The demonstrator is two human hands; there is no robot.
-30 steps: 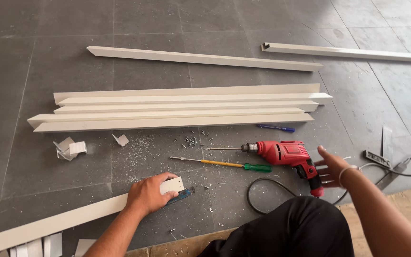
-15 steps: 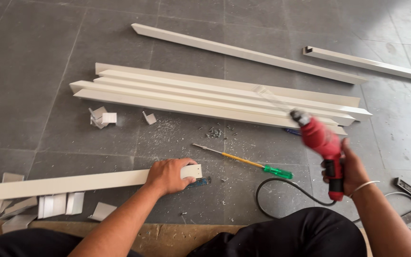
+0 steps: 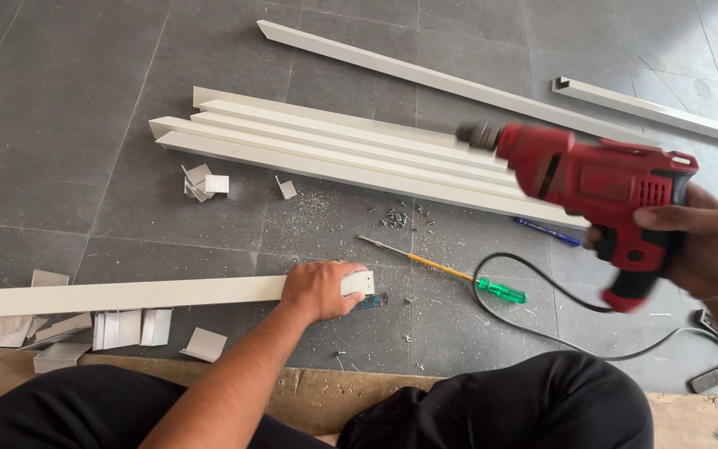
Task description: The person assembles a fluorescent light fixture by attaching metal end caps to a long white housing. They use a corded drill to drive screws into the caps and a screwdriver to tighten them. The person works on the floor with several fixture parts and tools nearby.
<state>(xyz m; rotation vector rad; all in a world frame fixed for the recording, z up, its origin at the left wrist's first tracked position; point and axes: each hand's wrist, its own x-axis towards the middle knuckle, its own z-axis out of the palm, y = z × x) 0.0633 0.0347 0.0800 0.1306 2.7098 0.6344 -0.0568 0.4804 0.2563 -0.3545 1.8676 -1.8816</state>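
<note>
Hands at risk: left hand point(image 3: 319, 288) pins a long white plastic strip point(image 3: 126, 294) to the floor; right hand point(image 3: 702, 243) grips a red corded electric drill point(image 3: 596, 183), whose bit could skid toward those fingers.

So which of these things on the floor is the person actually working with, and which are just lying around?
In use:
- red drill, held up in the right hand
- white strip, pinned to the floor by the left hand

Lying about:
- screwdriver
- blue pen
- stacked white strips
- white offcuts
</note>
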